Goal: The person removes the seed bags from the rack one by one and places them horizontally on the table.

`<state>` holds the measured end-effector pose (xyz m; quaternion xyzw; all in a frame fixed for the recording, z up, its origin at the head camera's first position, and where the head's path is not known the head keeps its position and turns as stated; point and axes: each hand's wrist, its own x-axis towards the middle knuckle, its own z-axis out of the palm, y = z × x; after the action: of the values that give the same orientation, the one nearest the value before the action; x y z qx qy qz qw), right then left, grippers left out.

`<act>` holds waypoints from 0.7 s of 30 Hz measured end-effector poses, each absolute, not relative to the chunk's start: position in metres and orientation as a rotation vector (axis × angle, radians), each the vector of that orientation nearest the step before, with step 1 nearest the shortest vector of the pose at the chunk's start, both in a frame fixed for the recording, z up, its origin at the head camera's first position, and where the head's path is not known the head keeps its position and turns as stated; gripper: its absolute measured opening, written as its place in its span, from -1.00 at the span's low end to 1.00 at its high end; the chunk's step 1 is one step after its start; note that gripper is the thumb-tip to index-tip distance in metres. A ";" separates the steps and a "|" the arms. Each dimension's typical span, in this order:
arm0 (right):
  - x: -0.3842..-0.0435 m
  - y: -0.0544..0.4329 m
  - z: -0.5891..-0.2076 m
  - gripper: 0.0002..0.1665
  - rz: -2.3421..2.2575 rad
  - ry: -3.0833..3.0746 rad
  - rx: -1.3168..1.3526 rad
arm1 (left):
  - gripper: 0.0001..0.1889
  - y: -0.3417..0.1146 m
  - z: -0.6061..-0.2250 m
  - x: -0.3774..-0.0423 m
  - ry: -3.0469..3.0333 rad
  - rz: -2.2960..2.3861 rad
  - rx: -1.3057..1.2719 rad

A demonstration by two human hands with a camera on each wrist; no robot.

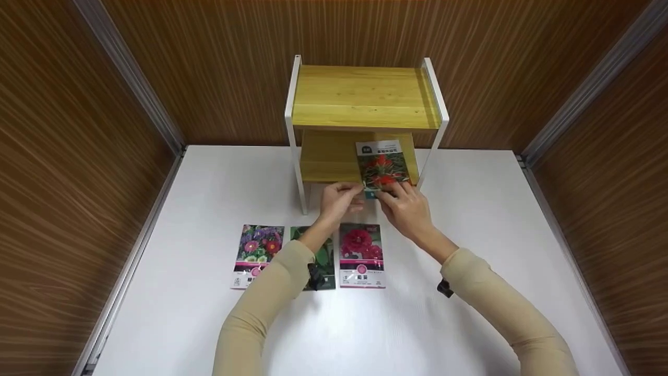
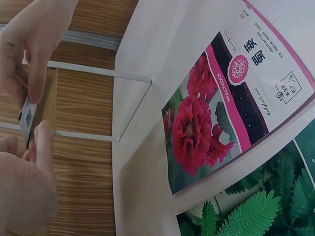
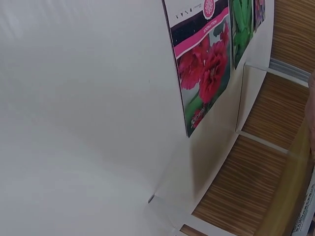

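A seed packet (image 1: 383,164) with red flowers and a white top lies on the lower wooden shelf (image 1: 329,156), its near end jutting past the front edge. My right hand (image 1: 408,209) pinches that near end, fingers on the printed face. At its lower left corner my left hand (image 1: 338,201) holds the edge between thumb and fingers. In the left wrist view, the right hand (image 2: 37,44) and the left hand (image 2: 22,189) meet at the packet's end (image 2: 27,118). The right wrist view shows only a sliver of the packet (image 3: 306,209).
On the white table (image 1: 167,250) lie a hollyhock packet (image 1: 361,256), a green-leaf packet (image 1: 326,261) partly under the left forearm, and a mixed-flower packet (image 1: 259,245). White side frames (image 1: 437,94) carry the upper shelf (image 1: 365,96) above the hands. Wood-grain panels (image 1: 235,68) enclose the table.
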<state>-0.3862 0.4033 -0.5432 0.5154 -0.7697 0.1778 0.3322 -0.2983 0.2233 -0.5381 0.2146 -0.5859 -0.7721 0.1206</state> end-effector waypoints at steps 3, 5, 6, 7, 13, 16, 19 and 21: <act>-0.383 0.405 -0.544 -0.84 0.459 -1.993 1.358 | -0.76 0.224 -0.538 -0.298 -1.706 -2.257 0.629; -0.381 0.407 -0.545 -0.83 0.458 -1.990 1.366 | -0.76 0.224 -0.538 -0.298 -1.706 -2.254 0.628; -0.380 0.408 -0.545 -0.82 0.458 -1.987 1.371 | -0.76 0.224 -0.538 -0.298 -1.707 -2.253 0.627; -0.379 0.408 -0.545 -0.82 0.459 -1.985 1.376 | -0.76 0.224 -0.537 -0.298 -1.709 -2.252 0.626; -0.374 0.413 -0.547 -0.82 0.461 -1.959 1.396 | -0.75 0.226 -0.537 -0.297 -1.724 -2.244 0.621; -0.371 0.416 -0.549 -0.83 0.454 -1.957 1.400 | -0.75 0.226 -0.537 -0.297 -1.719 -2.251 0.619; -0.370 0.418 -0.550 -0.81 0.452 -1.949 1.404 | -0.75 0.227 -0.537 -0.298 -1.718 -2.265 0.624; -0.368 0.419 -0.551 -0.79 0.446 -1.942 1.404 | -0.74 0.227 -0.537 -0.298 -1.715 -2.274 0.623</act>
<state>-0.3683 0.4186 -0.5512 0.5407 -0.7478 0.1716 0.3450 -0.2981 0.2267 -0.5369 0.2122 -0.5845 -0.7750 0.1128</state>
